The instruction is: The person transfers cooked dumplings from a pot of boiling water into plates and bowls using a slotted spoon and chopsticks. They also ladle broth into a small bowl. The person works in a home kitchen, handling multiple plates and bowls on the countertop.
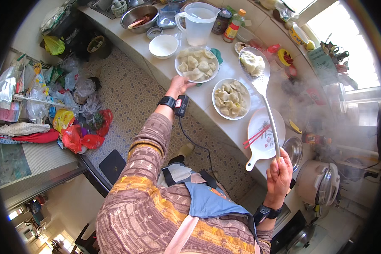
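Observation:
My left hand [179, 85] grips the near rim of a white plate [177, 65] heaped with boiled dumplings [198, 64]. Bits of green material [216, 56] show from beneath that plate. In my right hand [280, 175] is the long handle of a metal slotted skimmer [263, 84], held over the counter. A few wet dumplings [252, 63] lie in its bowl. A second white dish [231, 117] full of dumplings [231, 98] stands between the first plate and the skimmer. Below the handle, red chopsticks [256, 136] rest across a flower-patterned serving plate [260, 146].
A plastic pitcher [198, 27], white bowl [163, 46], steel basin with dark food [139, 19] and sauce bottle [233, 27] stand along the counter [206, 95]. Steam rises at right near a pressure cooker [316, 182]. Plastic bags [82, 136] crowd the left side.

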A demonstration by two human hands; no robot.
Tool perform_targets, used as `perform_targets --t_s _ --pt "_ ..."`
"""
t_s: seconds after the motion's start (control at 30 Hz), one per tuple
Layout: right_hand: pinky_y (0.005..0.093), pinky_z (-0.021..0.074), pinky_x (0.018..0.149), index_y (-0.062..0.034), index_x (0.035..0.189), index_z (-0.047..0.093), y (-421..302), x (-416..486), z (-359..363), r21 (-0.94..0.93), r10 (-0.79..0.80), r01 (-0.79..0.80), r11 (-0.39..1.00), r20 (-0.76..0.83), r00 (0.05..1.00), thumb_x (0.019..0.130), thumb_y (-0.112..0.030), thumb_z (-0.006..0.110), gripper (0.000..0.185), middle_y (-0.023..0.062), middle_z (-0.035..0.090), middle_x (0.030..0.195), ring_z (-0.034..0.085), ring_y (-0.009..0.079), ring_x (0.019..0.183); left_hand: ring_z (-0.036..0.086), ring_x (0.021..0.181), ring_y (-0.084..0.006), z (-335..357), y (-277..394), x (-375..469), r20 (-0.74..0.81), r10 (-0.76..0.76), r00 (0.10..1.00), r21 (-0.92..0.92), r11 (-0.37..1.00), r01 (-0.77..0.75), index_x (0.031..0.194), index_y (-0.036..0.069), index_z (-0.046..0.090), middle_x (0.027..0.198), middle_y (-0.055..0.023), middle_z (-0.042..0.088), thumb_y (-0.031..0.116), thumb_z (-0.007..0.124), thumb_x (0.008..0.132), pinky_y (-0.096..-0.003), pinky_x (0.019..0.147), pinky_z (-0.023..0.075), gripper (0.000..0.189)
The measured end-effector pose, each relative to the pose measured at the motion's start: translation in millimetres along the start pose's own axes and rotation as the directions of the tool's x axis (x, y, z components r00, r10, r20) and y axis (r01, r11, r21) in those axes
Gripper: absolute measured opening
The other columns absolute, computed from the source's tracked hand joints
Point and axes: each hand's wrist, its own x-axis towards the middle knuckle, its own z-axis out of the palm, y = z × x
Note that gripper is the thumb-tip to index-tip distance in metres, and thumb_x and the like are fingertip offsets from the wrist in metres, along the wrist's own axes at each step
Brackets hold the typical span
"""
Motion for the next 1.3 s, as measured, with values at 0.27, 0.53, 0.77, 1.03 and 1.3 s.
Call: perform_targets --t_s 0.27,0.53,0.77,1.03,1.3 --pt "0.0142 0.0231 0.037 0.0043 0.118 0.045 6 8 2 0.015 -0.002 0.002 1.0 0.008 1.0 0.091 -0.01 0.046 0.031 -0.0004 0.045 0.062 0.027 0.0001 0.041 0.06 0.095 -0.0276 13 -2 9 -0.217 0.078 0.973 0.33 0.944 -0.002 0.121 -0.006 0.043 0.112 -0.0168 0.055 -0.003 0.049 0.083 -0.0351 0.076 0.0552 0.039" --pt "0.0145 0.0229 0.036 0.0046 0.118 0.043 10 9 -4 0.008 0.007 -0.007 1.0 -0.02 1.0 0.091 -0.01 0.045 0.03 0.0 0.044 0.062 0.027 0.0003 0.041 0.061 0.084 -0.0287 -31 36 21 -0.455 0.231 0.86 0.31 0.946 -0.09 0.127 -0.007 0.031 0.106 -0.0214 0.056 0.02 0.055 0.088 -0.0351 0.066 0.0554 0.053" --pt "0.0144 0.0217 0.035 0.0049 0.121 0.042 8 6 -4 -0.05 -0.009 0.005 0.999 -0.072 0.997 0.092 -0.01 0.044 0.033 -0.0019 0.041 0.06 0.025 -0.0001 0.04 0.058 0.091 -0.0404 -62 82 74 -0.372 0.094 0.923 -0.007 0.995 -0.104 0.122 -0.01 0.034 0.111 -0.0257 0.049 0.025 0.05 0.089 -0.045 0.068 0.0552 0.05" --pt "0.0142 0.0215 0.036 0.0054 0.121 0.042 6 3 -6 -0.017 -0.021 0.019 1.0 -0.11 0.994 0.091 -0.01 0.046 0.035 -0.0018 0.041 0.06 0.025 0.0001 0.04 0.056 0.098 -0.0345 -47 99 50 -0.275 0.24 0.931 0.066 0.971 -0.231 0.115 -0.012 0.038 0.112 -0.0224 0.05 -0.005 0.038 0.076 -0.0441 0.081 0.0548 0.04" --pt "0.014 0.0218 0.036 0.0051 0.12 0.043 1 3 -11 0.014 -0.017 0.018 1.0 -0.106 0.994 0.091 -0.012 0.046 0.033 -0.0016 0.042 0.061 0.026 -0.0001 0.04 0.06 0.088 -0.0268 26 139 -7 -0.034 0.284 0.958 0.192 0.943 -0.273 0.109 -0.007 0.049 0.1 -0.0177 0.057 0.002 0.046 0.075 -0.0412 0.069 0.0578 0.035"
